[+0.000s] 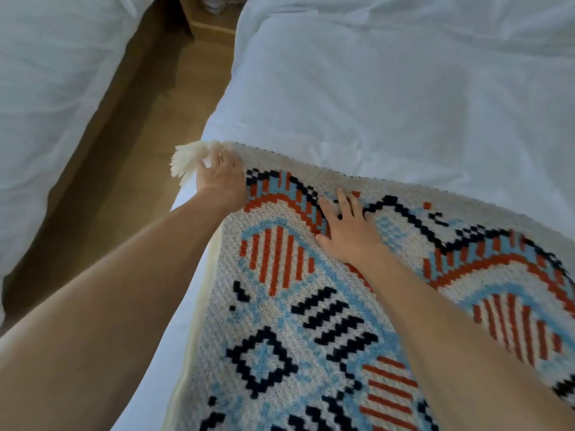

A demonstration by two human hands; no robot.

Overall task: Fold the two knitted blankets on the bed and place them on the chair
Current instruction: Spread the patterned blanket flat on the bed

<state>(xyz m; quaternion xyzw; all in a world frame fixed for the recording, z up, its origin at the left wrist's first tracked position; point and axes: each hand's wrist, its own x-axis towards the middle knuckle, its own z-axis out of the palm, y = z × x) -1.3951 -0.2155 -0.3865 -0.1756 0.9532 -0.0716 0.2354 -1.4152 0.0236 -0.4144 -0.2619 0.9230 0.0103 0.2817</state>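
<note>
A knitted blanket (280, 321) with a cream ground and blue, rust and navy pattern lies spread on the white bed (389, 98). Its far left corner ends in a cream tassel (186, 160) hanging past the bed's edge. My left hand (221, 178) is at that corner, fingers curled on the blanket's edge beside the tassel. My right hand (348, 228) lies flat on the blanket with straight, spread fingers, pressing it down. Only one blanket is in view, and no chair.
A second white bed (53, 98) stands on the left. Between the two beds runs a strip of brown floor (124, 150). A wooden nightstand (208, 20) shows at the top.
</note>
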